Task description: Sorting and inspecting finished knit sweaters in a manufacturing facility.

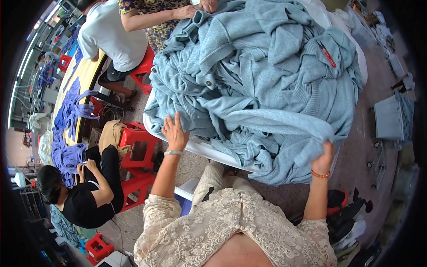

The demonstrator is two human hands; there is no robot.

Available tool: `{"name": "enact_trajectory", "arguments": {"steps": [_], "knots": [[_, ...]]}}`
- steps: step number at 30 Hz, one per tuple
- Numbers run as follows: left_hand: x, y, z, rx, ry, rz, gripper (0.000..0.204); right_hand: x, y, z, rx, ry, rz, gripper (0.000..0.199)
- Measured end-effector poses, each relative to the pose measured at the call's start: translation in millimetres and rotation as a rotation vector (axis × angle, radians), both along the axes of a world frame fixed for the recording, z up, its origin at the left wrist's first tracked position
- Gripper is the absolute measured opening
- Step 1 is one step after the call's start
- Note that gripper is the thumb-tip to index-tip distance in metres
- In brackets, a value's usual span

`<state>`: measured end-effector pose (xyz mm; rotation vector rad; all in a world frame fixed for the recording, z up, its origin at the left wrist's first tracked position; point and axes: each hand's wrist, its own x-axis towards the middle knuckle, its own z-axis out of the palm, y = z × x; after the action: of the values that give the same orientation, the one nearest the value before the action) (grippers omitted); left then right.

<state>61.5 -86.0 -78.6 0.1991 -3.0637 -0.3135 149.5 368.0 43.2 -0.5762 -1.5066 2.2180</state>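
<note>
A big heap of light blue knit garments (249, 49) fills a white bin (202, 149) in front of me. My left hand (175, 132), fingers spread, rests at the heap's near left edge and grips nothing. On the right, my right hand (325, 159) is closed on the end of a long light blue knit garment (284, 122) stretched across the pile. Its lower parts merge with the other garments. Red-handled thread snips (328, 56) lie on top of the heap, at its far right.
Across the bin, another person's hands (189, 11) handle a garment's edge. To the left, people sit by a long table (84, 89) with purple garments (66, 133). Red stools (137, 149) stand between. A grey-white cart (388, 118) is at the right.
</note>
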Motion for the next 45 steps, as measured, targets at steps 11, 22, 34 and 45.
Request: {"name": "enact_trajectory", "arguments": {"steps": [11, 22, 34, 45], "knots": [[-55.8, 85.9, 40.5, 0.189, 0.353, -0.439, 0.073, 118.5, 6.1, 125.2, 1.575, -0.348, 0.018, 0.038], [71.0, 182.3, 145.6, 0.617, 0.058, -1.118, 0.040, 18.0, -40.0, 119.4, 1.600, -0.175, 0.583, 0.077], [0.0, 63.9, 129.9, 0.168, 0.351, -0.460, 0.031, 7.3, -45.6, 119.4, 1.541, 0.365, 0.094, 0.025], [68.1, 212.8, 216.1, 1.108, -0.554, -1.044, 0.028, 68.4, 154.3, 209.0, 0.755, 0.115, -0.722, 0.040]]}}
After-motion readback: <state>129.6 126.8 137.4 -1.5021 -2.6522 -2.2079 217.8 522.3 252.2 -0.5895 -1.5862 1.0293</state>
